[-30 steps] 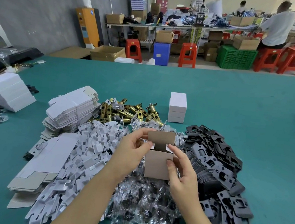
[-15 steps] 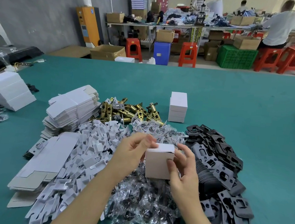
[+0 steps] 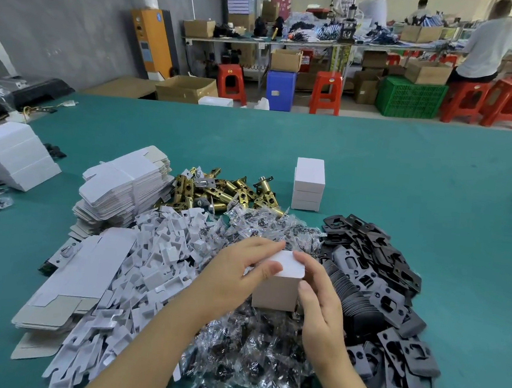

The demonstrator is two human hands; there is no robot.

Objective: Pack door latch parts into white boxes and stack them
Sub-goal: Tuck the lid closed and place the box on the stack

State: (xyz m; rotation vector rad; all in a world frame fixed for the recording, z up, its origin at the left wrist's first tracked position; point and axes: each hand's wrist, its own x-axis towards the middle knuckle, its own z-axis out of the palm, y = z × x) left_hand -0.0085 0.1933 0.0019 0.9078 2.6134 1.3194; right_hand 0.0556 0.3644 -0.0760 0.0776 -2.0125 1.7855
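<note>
Both hands (image 3: 235, 279) hold box (image 3: 276, 290) over teal table (image 3: 433, 183)

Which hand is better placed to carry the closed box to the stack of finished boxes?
Right, probably. The right hand grips the white box on the side nearer the stack, which stands ahead and slightly right. The left hand would reach across.

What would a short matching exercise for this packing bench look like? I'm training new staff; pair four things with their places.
Things:
1. white box
2. stack of boxes
3. black plates
4. brass latches

Places:
A. right of the hands
B. left of the stack
C. between both hands
D. behind the piles, standing alone

Pairs: 1-C, 2-D, 3-A, 4-B
</note>
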